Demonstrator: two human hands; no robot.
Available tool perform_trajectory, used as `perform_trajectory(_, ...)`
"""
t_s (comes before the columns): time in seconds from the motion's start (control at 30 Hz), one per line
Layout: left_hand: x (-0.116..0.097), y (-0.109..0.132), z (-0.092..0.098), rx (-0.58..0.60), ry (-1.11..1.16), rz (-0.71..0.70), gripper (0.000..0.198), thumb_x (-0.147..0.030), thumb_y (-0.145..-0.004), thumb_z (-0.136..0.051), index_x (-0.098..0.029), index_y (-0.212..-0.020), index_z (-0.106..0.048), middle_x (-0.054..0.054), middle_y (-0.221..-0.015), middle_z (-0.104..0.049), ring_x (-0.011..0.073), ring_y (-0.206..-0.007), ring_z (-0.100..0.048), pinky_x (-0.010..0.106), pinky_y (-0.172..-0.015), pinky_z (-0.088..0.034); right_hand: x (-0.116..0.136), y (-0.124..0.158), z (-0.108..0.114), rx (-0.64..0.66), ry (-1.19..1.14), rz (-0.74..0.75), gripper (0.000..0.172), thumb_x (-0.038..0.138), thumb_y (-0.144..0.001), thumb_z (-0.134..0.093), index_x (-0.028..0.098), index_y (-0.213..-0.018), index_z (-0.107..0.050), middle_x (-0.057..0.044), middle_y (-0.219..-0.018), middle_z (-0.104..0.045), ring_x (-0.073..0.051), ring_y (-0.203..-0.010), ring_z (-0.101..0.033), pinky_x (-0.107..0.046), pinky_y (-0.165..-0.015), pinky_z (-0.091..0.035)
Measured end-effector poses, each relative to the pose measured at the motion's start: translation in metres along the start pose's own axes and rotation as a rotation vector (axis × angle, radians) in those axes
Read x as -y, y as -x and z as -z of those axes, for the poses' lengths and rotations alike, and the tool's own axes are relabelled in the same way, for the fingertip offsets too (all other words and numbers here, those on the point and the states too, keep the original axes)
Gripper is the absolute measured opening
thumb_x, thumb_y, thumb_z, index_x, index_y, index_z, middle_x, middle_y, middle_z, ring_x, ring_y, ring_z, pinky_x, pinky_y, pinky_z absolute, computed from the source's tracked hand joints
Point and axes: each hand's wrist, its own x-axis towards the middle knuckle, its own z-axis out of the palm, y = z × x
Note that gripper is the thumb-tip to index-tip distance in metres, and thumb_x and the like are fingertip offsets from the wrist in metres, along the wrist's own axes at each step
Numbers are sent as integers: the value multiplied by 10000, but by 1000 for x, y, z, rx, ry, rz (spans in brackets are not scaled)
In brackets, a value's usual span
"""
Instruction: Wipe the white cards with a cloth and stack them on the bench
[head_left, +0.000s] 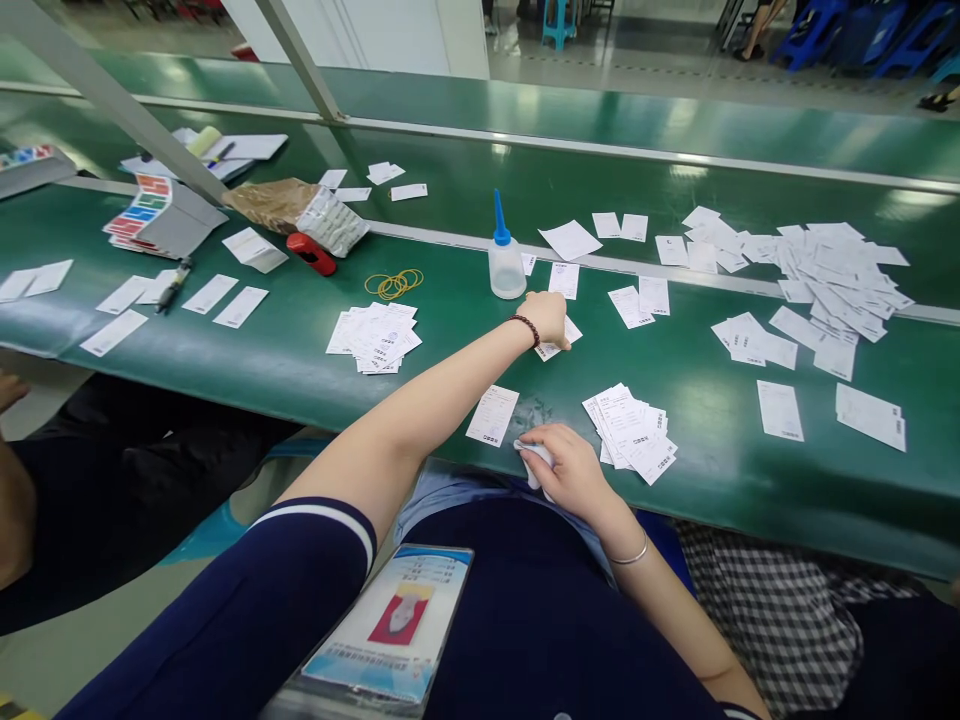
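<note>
My left hand (pixel 546 318) stretches forward to a printed white paper slip (pixel 551 350). Its fingers are curled down onto the slip and partly hidden by the hand. Just behind it stands a translucent squeeze bottle (pixel 508 270) with a blue nozzle. Close to the table's front edge, my right hand (pixel 574 470) is closed on a crumpled white cloth or tissue (pixel 536 462); I cannot tell which. A single slip (pixel 493 415) lies to the left of this hand, beside a damp-looking patch on the green surface. To its right rests a fanned stack of slips (pixel 634 432).
Another slip stack (pixel 375 338) lies left, below yellow rubber bands (pixel 394 284). A large loose heap of slips (pixel 832 270) spreads at the right. Further left are a red and black object (pixel 311 254), a brown-wrapped packet (pixel 300 212) and a pen (pixel 173 285). People sit on both sides.
</note>
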Motion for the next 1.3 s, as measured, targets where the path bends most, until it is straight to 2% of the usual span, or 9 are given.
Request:
perform_trajectory(0.13,2,5,-3,-81,315,-9,473,-91,-466,-883,-122,-842,-597,180,-1105,-609,424,-1155,-529,482,-1004,-397,-1,1,-1,-7,-3,10,126,239,-942,-538,216,-1019,-635,-59,-963,-718,-205,-913,-663,-338,-833,-542)
perform_trajectory(0.27,12,24,-13,-126,678,-73,310,-166,-716,-733,-158,-974,-560,81,-1006,-620,242,-962,-608,350,-851,-477,-1,2,-2,-22,-1,26,134,245,-948,-529,215,-1018,-639,-65,-967,-718,-197,-908,-666,-340,-837,-542)
perform_trajectory(0.33,21,39,-15,-44,997,-87,231,-338,-837,-625,-159,-963,-551,31,-833,-585,153,-725,-581,278,-670,-479,-1,2,-3,-31,-2,41,137,245,-950,-524,205,-1013,-639,-72,-955,-716,-195,-894,-667,-338,-823,-546)
perform_trajectory(0.53,52,82,-13,438,1925,-222,733,-757,-864,-284,-101,-894,-611,-15,-612,-410,83,-472,-384,218,-460,-336,-3,2,-2,-5,3,46,127,232,-948,-531,206,-1029,-625,-66,-954,-715,-199,-892,-667,-343,-813,-545)
perform_trajectory(0.87,67,104,-12,361,2069,-164,830,-760,-878,-195,-77,-996,-650,103,-776,-612,180,-675,-605,292,-599,-476,-1,2,-1,-3,26,36,114,245,-953,-531,209,-1013,-622,-65,-938,-707,-201,-886,-665,-340,-791,-550)
perform_trajectory(1.03,72,112,-20,279,1910,-147,709,-738,-836,-445,-94,-1059,-642,19,-703,-544,70,-514,-452,208,-490,-359,-1,3,-2,-17,45,49,105,237,-947,-540,211,-1017,-614,-61,-946,-712,-202,-894,-671,-341,-800,-552)
perform_trajectory(1.13,86,127,-7,-90,1487,-206,638,-674,-752,-645,-134,-1091,-633,-22,-672,-493,57,-511,-409,209,-492,-353,-1,4,-3,-36,49,61,104,220,-945,-536,207,-1017,-610,-60,-949,-712,-191,-882,-678,-321,-787,-556)
perform_trajectory(1.23,119,143,36,-1004,892,-424,669,-679,-712,-687,-241,-1205,-573,4,-837,-566,140,-795,-573,320,-775,-509,-1,3,-3,-42,48,68,108,220,-947,-527,209,-1017,-609,-60,-941,-710,-187,-866,-685,-302,-758,-560)
perform_trajectory(1.3,149,146,80,-1537,488,-476,857,-866,-686,-500,-288,-1318,-465,53,-1158,-559,275,-1203,-506,511,-1057,-417,-1,3,-3,-40,48,68,110,228,-949,-522,213,-1015,-609,-56,-927,-709,-184,-848,-689,-291,-736,-564)
